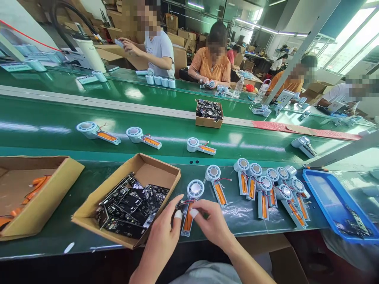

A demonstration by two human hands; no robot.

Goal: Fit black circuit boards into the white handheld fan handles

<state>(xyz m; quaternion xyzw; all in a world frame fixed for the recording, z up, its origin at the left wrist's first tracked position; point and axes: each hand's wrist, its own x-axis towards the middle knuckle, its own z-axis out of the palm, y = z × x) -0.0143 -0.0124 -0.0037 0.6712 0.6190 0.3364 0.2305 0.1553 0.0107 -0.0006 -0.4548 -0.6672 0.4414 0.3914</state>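
Note:
Between my hands, on the bench edge, lies a pale blue fan-like unit [196, 189] with a round grilled head and an open handle. An orange battery [187, 223] fills the handle. My left hand [162, 227] holds a small black circuit board [179, 206] by its edge, beside the handle. My right hand [213, 223] pinches at the thin red wires [189, 201] near the round head; its fingertips partly hide them. A similar unit [219, 193] lies just to the right. To the left stands a cardboard box [160, 167] of black circuit boards [127, 209].
Several similar units [264, 183] cluster at right beside a blue tray [328, 189] with boards. At far left, another carton [66, 169] holds orange batteries [37, 185]. Units [134, 134] are spaced along the green conveyor [166, 126], behind a small box [209, 121]. Co-workers sit opposite.

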